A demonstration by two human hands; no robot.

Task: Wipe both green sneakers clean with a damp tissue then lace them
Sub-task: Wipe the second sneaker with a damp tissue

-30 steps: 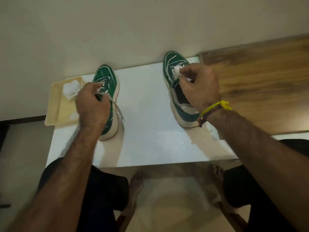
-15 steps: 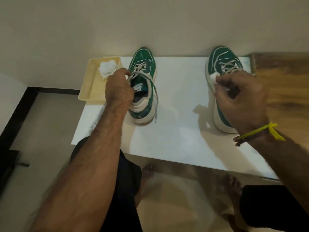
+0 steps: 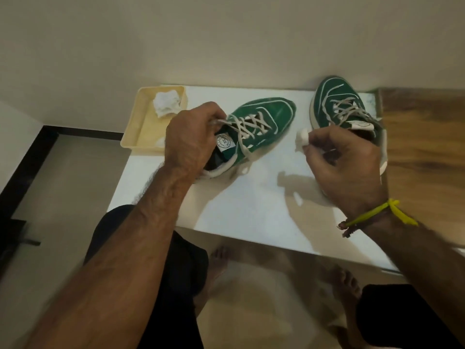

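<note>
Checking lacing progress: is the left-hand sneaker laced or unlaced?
Laced: grey laces criss-cross the sneaker; the left hand holds it at the collar.

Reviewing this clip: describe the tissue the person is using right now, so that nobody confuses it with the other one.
Start at the white table with two green sneakers. The tissue in use is the small white wad pinched in the right hand, in front of the right-side sneaker. The other tissue lies crumpled, untouched, in the cream tray at the table's far left corner.
</note>
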